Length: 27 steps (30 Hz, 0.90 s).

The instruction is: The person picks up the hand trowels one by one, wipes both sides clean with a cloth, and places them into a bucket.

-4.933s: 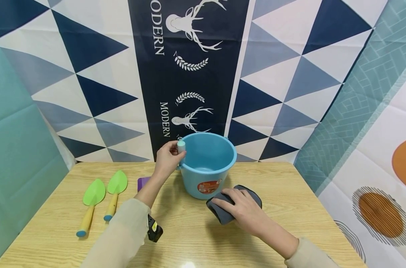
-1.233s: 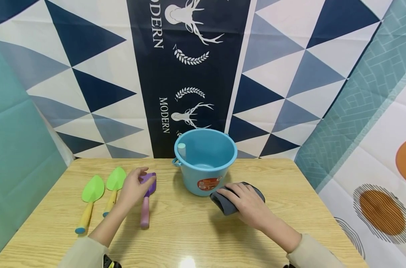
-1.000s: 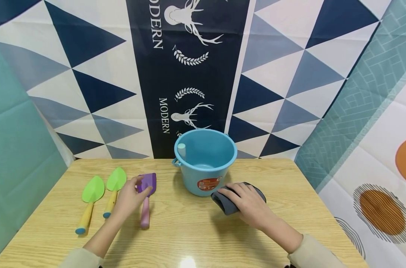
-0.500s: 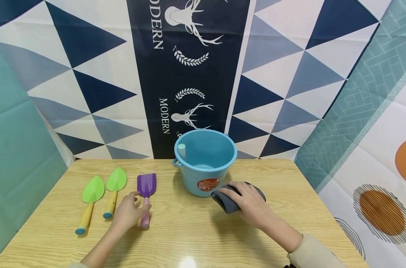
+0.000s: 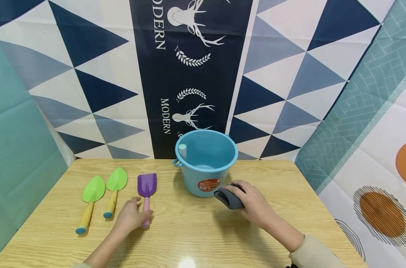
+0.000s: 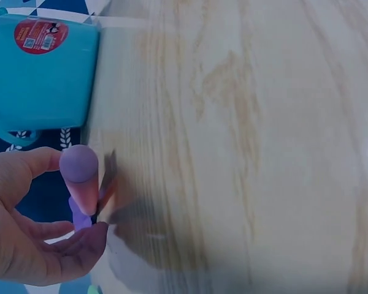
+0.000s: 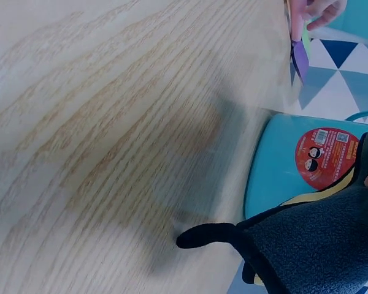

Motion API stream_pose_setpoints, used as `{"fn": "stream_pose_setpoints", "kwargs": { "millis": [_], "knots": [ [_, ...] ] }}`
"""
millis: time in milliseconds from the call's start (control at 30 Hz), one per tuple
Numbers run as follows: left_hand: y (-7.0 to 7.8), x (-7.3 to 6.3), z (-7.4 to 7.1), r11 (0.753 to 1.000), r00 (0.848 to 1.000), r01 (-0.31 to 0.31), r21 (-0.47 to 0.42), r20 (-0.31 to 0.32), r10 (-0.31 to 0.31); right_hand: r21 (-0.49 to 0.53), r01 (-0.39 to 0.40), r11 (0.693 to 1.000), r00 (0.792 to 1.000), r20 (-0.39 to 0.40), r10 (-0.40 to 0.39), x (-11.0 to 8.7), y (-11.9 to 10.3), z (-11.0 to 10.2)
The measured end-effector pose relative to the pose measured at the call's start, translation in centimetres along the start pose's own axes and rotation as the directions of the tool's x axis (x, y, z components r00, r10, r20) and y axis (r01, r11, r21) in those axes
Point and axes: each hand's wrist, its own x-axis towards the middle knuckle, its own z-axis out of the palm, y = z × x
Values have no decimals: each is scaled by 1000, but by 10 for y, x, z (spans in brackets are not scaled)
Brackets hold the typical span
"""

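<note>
A toy shovel with a purple blade (image 5: pixel 147 184) and pink handle lies on the table. My left hand (image 5: pixel 131 216) straddles that handle, thumb on the right side and fingers on the left, with a gap between the fingers and the handle. The left wrist view has the handle (image 6: pixel 80 165) end-on, the thumb right at its knob. My right hand (image 5: pixel 253 203) grips a bunched dark grey cloth (image 5: pixel 229 198), just in front of the blue bucket (image 5: pixel 193 182). Black edging and fuzzy fabric of the cloth (image 7: pixel 319 245) show in the right wrist view.
A pale stick-like piece with a mint end (image 5: pixel 182 152) leans inside the bucket on its left. Two green trowels (image 5: pixel 94 190) with yellow handles lie at the left of the wooden table (image 5: pixel 183 238). Patterned curtains (image 5: pixel 189 74) hang behind.
Earlier, my left hand held the mint-ended piece at the bucket; it let go, moved left, then down to the shovel's handle. My right hand keeps the cloth, now bunched smaller.
</note>
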Motion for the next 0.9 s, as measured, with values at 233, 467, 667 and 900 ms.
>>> {"fn": "stream_pose_setpoints", "kwargs": {
  "millis": [233, 467, 667, 900],
  "knots": [
    [-2, -1, 6, 1000, 1000, 19, -4, 14, -19, 40, -56, 998, 998, 13, 55, -1, 1, 0],
    [-2, -1, 11, 1000, 1000, 7, -22, 4, -7, 47, -65, 997, 998, 20, 64, -1, 1, -1],
    [-1, 0, 13, 999, 1000, -4, -36, -4, 4, 45, -53, 998, 998, 18, 53, -1, 1, -2],
    [-2, -1, 14, 999, 1000, -9, -41, -2, 9, 42, -55, 998, 998, 16, 55, -1, 1, -2]
  ]
}}
